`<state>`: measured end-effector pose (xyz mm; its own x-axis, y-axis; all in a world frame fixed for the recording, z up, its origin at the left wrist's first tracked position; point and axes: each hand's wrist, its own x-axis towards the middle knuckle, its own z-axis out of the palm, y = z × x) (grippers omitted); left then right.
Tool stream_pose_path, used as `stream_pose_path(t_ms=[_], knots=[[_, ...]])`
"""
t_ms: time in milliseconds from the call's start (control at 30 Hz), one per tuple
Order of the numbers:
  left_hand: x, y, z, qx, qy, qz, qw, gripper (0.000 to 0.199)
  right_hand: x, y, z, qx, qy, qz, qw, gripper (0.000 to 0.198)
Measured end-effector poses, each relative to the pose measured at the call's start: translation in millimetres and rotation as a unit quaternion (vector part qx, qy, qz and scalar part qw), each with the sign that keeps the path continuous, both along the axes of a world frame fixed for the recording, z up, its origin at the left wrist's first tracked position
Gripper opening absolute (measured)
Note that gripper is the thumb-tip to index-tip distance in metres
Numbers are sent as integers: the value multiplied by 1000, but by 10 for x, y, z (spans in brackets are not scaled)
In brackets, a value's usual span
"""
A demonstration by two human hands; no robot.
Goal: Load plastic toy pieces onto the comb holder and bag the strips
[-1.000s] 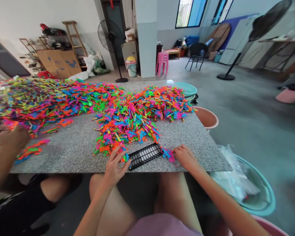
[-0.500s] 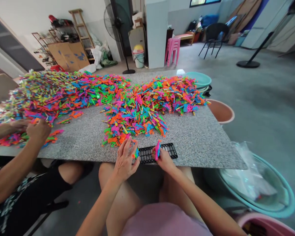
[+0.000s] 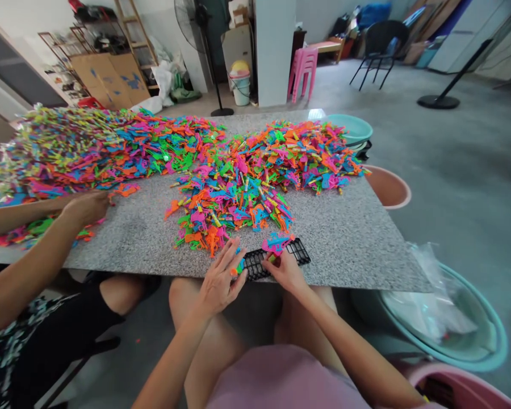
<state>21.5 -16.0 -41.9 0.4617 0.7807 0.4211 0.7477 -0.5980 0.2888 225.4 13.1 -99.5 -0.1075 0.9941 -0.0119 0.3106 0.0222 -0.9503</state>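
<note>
My left hand (image 3: 219,284) is curled around a small blue and green plastic toy (image 3: 240,264) with an orange tip, at the left end of a black plastic lattice tray (image 3: 254,266). Between the fingers of my right hand (image 3: 288,272) is a pink and blue toy gun (image 3: 276,243), held just over the tray; a small yellowish part shows near the fingertips. Behind both hands spreads a heap of small plastic toy guns (image 3: 238,193) in pink, orange, green and blue.
A co-worker's hands (image 3: 87,207) work over more pieces at the left. A larger mound (image 3: 89,142) lies on the grey speckled table (image 3: 344,238). Beyond its right edge stand an orange basin (image 3: 387,187) and a teal tub (image 3: 489,341) holding plastic bags.
The toy gun in my right hand has turned from upright to lying sideways. My left hand stays almost in place. The co-worker's hands have moved slightly right.
</note>
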Motion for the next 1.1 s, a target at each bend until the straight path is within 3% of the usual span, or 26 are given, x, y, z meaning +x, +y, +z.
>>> stream_pose_path(t_ms=[100,200,333,400,500,633,733,933,1100], knots=[[-26,-17,-23,12,-4,-15,1000,55,-47,-109,61,-5,-18,24,1000,11],[-25,-1,-30,3,-9,-27,1000,51,-121,-187,46,-50,-28,18,998,10],[-12,16,-11,-40,-33,-25,998,39,-233,-207,-1,-78,7,95,992,8],[-9,13,3,-58,-49,-24,997,36,-279,-202,23,-52,-84,121,988,8],[-6,-4,36,-85,-71,-22,994,37,-323,-192,139,-15,-264,119,957,14],[7,-31,81,-121,-76,-38,989,55,-338,-156,344,-2,-349,176,920,29],[29,-32,45,-111,-75,-44,990,57,-344,-100,418,4,-360,208,909,32],[49,28,-163,-46,-104,-12,994,36,-459,-99,382,26,-372,206,905,33],[-17,27,-190,-20,-79,-28,996,36,-275,-15,341,46,-320,214,922,44]])
